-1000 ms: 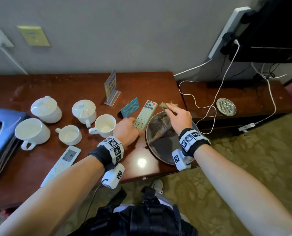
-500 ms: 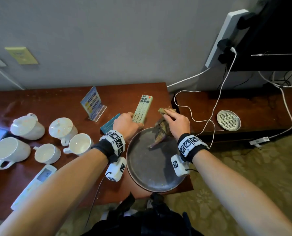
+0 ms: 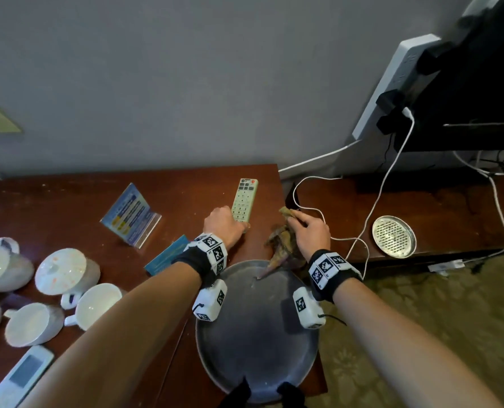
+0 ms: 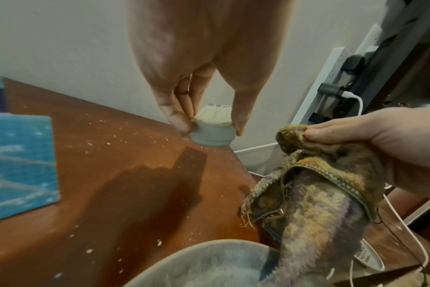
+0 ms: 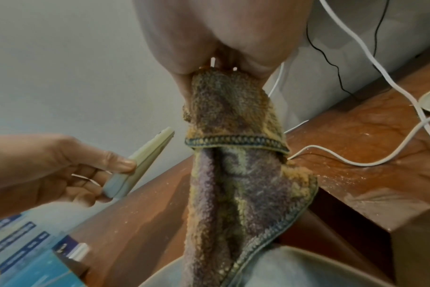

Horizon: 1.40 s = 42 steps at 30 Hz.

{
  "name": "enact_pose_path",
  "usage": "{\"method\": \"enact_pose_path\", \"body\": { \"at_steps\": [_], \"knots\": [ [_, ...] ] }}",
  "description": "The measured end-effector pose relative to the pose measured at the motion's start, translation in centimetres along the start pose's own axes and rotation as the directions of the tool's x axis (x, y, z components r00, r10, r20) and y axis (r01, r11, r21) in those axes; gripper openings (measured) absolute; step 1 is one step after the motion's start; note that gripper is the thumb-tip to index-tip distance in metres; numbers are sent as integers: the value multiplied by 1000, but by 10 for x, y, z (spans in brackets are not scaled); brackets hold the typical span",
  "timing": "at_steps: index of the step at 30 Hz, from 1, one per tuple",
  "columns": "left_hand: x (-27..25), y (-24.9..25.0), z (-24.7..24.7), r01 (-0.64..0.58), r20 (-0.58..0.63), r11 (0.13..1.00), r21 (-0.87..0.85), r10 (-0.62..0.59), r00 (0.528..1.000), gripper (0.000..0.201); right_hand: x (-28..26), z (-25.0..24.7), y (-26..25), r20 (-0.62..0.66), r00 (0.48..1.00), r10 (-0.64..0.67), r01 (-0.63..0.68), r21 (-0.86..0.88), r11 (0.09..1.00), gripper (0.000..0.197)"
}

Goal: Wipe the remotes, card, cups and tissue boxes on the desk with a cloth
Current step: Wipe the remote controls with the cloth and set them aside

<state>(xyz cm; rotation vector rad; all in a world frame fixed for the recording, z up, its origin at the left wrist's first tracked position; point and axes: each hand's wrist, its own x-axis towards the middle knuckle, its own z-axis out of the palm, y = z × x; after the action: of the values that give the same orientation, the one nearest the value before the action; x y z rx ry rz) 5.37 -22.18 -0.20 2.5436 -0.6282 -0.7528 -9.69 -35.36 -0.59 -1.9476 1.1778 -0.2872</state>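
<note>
My left hand (image 3: 225,223) grips the near end of a pale green remote (image 3: 244,200) (image 4: 212,128) (image 5: 140,164) and holds it off the brown desk (image 3: 68,207). My right hand (image 3: 311,231) pinches a worn yellow-and-purple cloth (image 3: 280,245) (image 4: 314,203) (image 5: 233,174) that hangs down onto the grey round tray (image 3: 256,348). A blue card (image 3: 168,256) lies by my left wrist. Several white cups (image 3: 65,272) stand at the left. A white remote (image 3: 18,375) lies at the lower left.
A clear stand with a printed sheet (image 3: 131,214) sits behind the card. White cables (image 3: 371,207) run over a lower shelf with a round metal strainer dish (image 3: 393,236). A power strip (image 3: 392,86) and a dark screen hang at the right.
My left hand has lifted the green remote and carried it away from me. My right hand has raised the cloth from the tray. The view has swung right, so the tissue box left the picture.
</note>
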Motion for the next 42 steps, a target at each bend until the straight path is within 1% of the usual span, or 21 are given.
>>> {"method": "enact_pose_path", "body": {
  "at_steps": [5,8,12,15,19,22,26,34,39,42],
  "knots": [
    [40,9,12,-3,33,999,42,1,999,52,37,10,0,85,995,54,-49,-50,998,33],
    [57,12,17,-8,61,999,46,5,998,54,54,18,1,150,986,67,-60,-50,997,41],
    [70,13,29,-73,117,996,57,66,991,70,69,23,5,244,965,96,-76,-90,993,56],
    [72,14,37,-76,173,995,69,63,983,73,77,25,10,275,954,119,-90,-117,989,61],
    [78,16,45,-106,238,991,77,85,967,75,87,29,14,275,954,121,-93,-113,989,61],
    [87,19,46,-113,251,990,87,88,964,79,92,31,16,265,957,119,-92,-112,989,58],
    [100,26,49,-111,239,991,74,91,967,79,96,36,20,242,962,123,-98,-112,989,50],
    [120,38,53,-111,199,993,46,100,975,79,93,33,23,213,972,97,-79,-91,993,49],
    [112,41,49,-84,163,996,8,82,983,80,88,26,20,193,979,64,-58,-36,998,48],
    [99,40,38,-102,121,995,12,100,988,81,84,17,14,154,987,46,-48,10,999,46]
  ]
}}
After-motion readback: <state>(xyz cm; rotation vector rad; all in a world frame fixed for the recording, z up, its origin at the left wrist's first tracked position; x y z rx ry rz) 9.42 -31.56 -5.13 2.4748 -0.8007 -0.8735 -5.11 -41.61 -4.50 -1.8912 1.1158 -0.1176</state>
